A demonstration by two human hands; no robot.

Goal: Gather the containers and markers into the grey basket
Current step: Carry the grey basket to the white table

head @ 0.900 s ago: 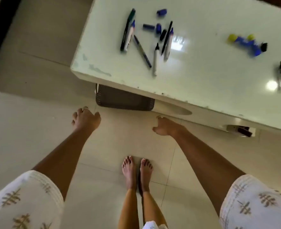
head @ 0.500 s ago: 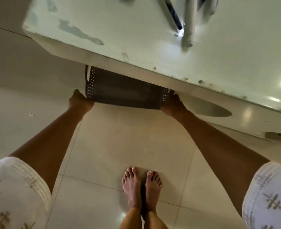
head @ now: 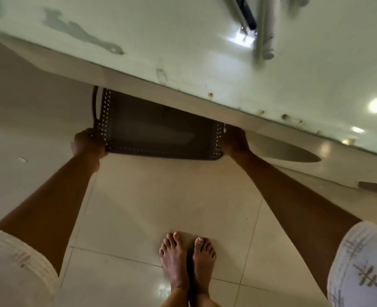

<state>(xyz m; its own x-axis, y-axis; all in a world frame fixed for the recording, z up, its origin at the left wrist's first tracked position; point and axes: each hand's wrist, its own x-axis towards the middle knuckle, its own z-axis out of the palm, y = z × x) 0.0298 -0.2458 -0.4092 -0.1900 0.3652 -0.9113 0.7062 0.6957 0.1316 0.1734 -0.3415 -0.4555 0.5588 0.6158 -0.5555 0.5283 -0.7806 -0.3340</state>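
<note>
- The far half of the grey basket [head: 158, 131] was tucked under the table [head: 183, 47], so no telling what was in it.
- Markers [head: 264, 25] up top were smeared by motion blur and chopped off by the frame edge; couldn't count them.
- Right hand [head: 234, 141] had its fingers hidden behind the basket's corner.
- Some object [head: 376, 188] at the right edge was cut off, no clue what it was.

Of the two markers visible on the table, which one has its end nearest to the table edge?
The pale grey marker, on the right. Its rounded end reaches closer to the table edge than the black-tipped marker beside it.
</note>
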